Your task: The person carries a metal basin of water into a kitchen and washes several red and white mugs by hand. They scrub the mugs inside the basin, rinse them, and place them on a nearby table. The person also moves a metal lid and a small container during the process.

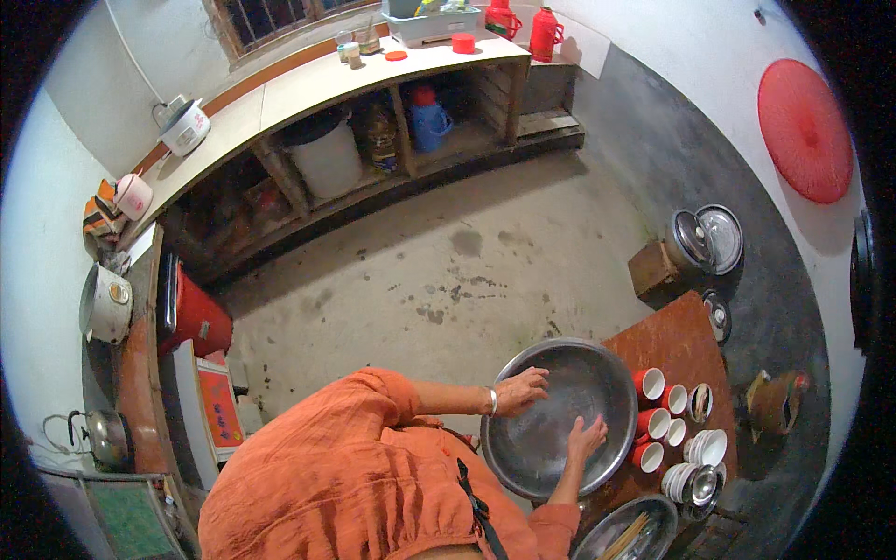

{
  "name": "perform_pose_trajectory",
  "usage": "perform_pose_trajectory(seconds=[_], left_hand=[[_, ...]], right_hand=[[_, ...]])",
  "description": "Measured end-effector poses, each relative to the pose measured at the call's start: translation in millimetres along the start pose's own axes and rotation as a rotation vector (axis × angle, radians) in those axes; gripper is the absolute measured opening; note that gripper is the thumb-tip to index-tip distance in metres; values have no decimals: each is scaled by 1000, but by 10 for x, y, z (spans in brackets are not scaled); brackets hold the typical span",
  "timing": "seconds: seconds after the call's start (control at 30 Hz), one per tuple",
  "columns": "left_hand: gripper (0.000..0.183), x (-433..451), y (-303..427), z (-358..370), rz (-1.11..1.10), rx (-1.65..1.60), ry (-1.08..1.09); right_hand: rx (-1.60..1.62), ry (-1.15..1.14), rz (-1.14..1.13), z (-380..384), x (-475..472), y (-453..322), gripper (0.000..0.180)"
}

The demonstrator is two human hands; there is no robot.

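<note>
A large stainless steel basin [525,472] rests at the left edge of a reddish-brown wooden table [682,339]. My left hand [521,393], with a silver bracelet at the wrist, is over the basin's upper part, fingers loosely bent and holding nothing. Lower right, my right hand [586,439] is over the basin with its fingers apart and empty. Whether either touches the metal, I cannot tell. Red cups with white insides [652,383] stand right of the basin, beside small white cups [675,432] and stacked white bowls [708,446]. Chopsticks [623,537] lie in a second metal basin [661,518].
Metal bowls [702,485] sit at the table's lower right. Pot lids [721,238] lean at the dark wall, near a brown box [652,271]. A long counter [301,101] with shelves runs along the far wall. A red bin [203,311] stands at left. The concrete floor [420,252] has damp spots.
</note>
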State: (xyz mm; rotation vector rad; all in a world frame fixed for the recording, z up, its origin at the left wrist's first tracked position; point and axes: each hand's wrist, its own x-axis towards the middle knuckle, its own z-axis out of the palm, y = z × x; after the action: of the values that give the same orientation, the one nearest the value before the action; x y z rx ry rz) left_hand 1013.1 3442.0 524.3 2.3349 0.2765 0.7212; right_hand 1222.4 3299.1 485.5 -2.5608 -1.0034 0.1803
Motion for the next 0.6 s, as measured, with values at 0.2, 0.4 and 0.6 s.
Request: perform_pose_trajectory(seconds=[0.2,0.4,0.6], left_hand=[[37,-153,-101,-226,-77,35,24],[27,-361,-172,-418,-156,80,27],[18,-504,-204,-393,-241,76,108]], right_hand=[[-205,-50,138,416,229,-473,67],[-399,-18,138,1176,535,-478,71],[-291,-263,-128,1160,222,-940,61]])
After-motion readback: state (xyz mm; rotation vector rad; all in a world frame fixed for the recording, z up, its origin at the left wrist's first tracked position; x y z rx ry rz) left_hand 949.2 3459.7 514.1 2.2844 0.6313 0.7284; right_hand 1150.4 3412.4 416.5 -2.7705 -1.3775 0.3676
